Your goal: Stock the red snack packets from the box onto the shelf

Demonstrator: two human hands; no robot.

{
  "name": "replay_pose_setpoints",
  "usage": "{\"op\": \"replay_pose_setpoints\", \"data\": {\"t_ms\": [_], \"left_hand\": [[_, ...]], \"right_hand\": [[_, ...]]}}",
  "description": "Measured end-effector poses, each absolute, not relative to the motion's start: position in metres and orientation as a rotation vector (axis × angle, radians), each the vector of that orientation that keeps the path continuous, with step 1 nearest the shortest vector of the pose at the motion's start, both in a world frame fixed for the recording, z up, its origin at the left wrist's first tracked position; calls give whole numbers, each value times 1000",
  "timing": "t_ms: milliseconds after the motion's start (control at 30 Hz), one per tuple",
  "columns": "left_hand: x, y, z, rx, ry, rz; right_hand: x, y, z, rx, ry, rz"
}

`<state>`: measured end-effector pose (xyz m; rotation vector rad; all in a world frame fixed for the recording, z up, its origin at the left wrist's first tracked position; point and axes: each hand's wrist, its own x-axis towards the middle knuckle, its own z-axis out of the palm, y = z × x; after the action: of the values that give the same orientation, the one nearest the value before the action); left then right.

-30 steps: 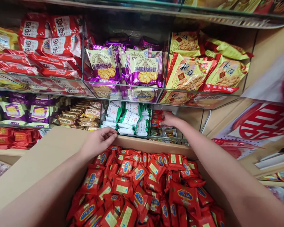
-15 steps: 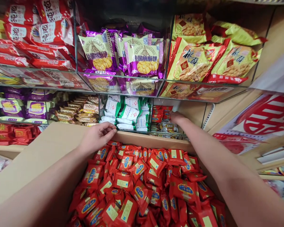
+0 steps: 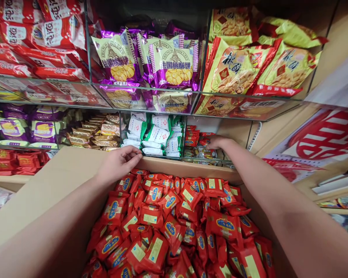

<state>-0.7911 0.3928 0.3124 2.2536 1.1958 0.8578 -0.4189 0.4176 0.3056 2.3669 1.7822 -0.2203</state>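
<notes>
Below me is an open cardboard carton [image 3: 191, 165] full of small red packets [image 3: 155, 216] with blue ovals and pale labels. My left hand [image 3: 123, 160] is at its far rim, fingers curled with the thumb against the edge. My right hand [image 3: 216, 142] reaches over the carton into a small shelf compartment at the right. Its fingers point down among red-orange packets [image 3: 192, 137] and clear-wrapped snacks [image 3: 204, 152]. The fingertips are mostly hidden, so I cannot see whether they grip a packet. White-and-green packets [image 3: 158, 135] fill the compartment left of that hand.
A glass-fronted upper shelf [image 3: 150, 101] holds purple biscuit packets [image 3: 174, 65], yellow walnut-cookie bags [image 3: 233, 69] and red-and-white packs [image 3: 56, 33]. Brown-gold bars [image 3: 97, 131] lie on the lower shelf. A carton flap [image 3: 66, 173] spreads left. A red-and-white poster [image 3: 330, 135] hangs at right.
My right hand has moved slightly left and lower among the packets. A red-orange packet beside it stood higher before and now lies lower. My left hand stays at the carton rim.
</notes>
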Motion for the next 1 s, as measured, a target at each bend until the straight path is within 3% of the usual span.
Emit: {"op": "replay_pose_setpoints", "data": {"t_ms": [267, 467, 633, 1000], "left_hand": [[-792, 395, 310, 2262, 1201, 883], [-791, 393, 311, 2241, 1193, 884], [-791, 392, 314, 2273, 1192, 854], [-792, 393, 313, 2286, 1192, 863]], "right_hand": [[-429, 405, 322, 2387, 1611, -203], [-439, 384, 348, 2583, 1634, 100], [-462, 382, 330, 2369, 2174, 18], [-483, 404, 302, 2541, 2093, 31]]}}
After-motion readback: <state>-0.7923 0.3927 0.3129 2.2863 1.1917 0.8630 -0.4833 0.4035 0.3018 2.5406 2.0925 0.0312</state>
